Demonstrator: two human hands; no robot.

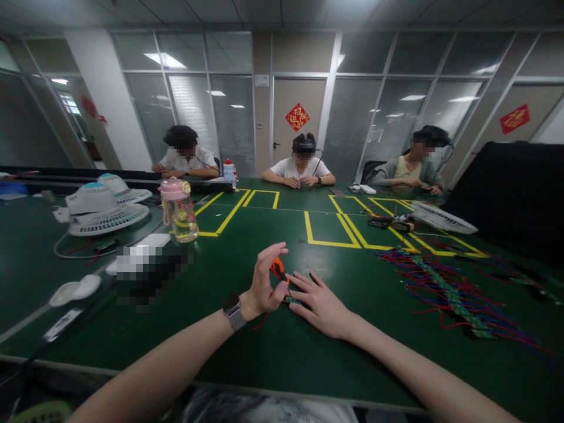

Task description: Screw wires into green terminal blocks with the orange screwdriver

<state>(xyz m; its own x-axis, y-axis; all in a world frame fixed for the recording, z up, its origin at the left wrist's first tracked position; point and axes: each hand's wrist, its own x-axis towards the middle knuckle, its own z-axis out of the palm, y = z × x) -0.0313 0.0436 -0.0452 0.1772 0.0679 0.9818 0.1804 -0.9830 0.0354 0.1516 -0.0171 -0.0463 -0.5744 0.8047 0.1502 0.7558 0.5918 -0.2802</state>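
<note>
My left hand (263, 285) is closed round a screwdriver (277, 268) with an orange and black handle. Its thin shaft points down at a small green circuit board (291, 300) on the table. My right hand (325, 306) lies flat with fingers spread, its fingertips at the board's right edge. Between the two hands the board is partly hidden. A red wire (261, 323) runs out from beneath my left hand. Just where the screwdriver's tip meets the board is too small to tell.
On the green table (247, 364), a row of wired circuit boards (449, 288) lies right. A pink-lidded bottle (180, 211) and white fans (108, 214) stand left. Yellow tape (332, 244) marks rectangles ahead. Several people sit opposite; a black panel (511, 200) rises at right.
</note>
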